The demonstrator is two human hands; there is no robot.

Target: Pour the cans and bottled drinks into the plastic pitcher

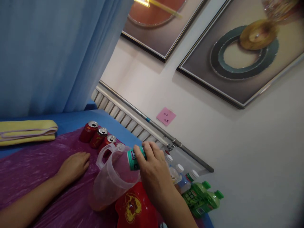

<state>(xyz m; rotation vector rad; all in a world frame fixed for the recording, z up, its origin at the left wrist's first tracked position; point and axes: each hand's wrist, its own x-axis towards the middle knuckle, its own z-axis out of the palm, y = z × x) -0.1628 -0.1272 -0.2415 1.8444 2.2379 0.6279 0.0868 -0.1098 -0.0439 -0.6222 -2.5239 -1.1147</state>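
My right hand [154, 167] grips a green can [133, 159], tipped on its side over the mouth of a clear plastic pitcher [106, 183]. A little reddish-brown liquid shows at the pitcher's bottom. Palm down on the purple plastic sheet [28, 171] rests my left hand [74, 164], holding nothing, its fingers loosely bent, apart from the pitcher. Behind the pitcher handle stands a row of red cans, the nearest to the curtain being an opened red can [89, 131]. Beside the pitcher, partly under my right arm, is a red tray [144, 209] with a gold emblem.
Along the wall on the right stand white-capped bottles [180, 169] and green bottles [201, 196]. A folded yellow towel [27, 129] lies on the blue surface at left. Blue curtain [52, 53], radiator [125, 115], pipe and a pink note [166, 116] are behind.
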